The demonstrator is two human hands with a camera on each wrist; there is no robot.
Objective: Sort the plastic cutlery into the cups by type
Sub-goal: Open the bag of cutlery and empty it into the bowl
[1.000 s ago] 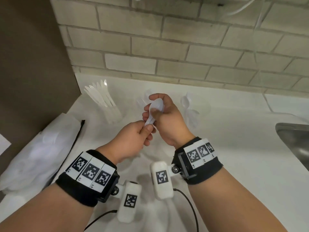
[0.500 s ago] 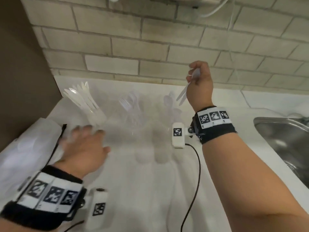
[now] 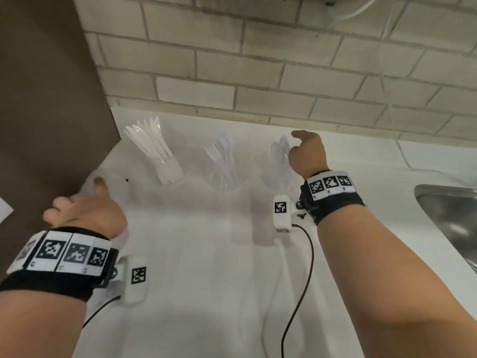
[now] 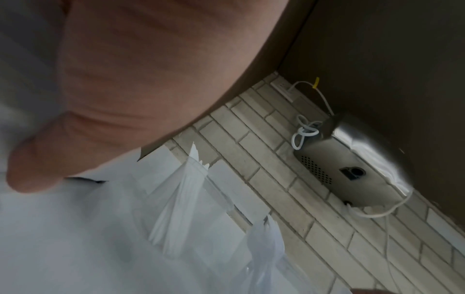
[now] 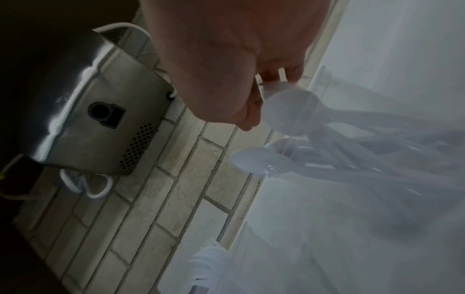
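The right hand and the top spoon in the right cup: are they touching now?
Touching. In the right wrist view, the fingers of the right hand meet the bowl of the top spoon with no gap.

No legible text, brand or number is present; only black-and-white square coded markers appear on the wristbands (image 3: 331, 184) and the wrist camera housings (image 3: 281, 211).
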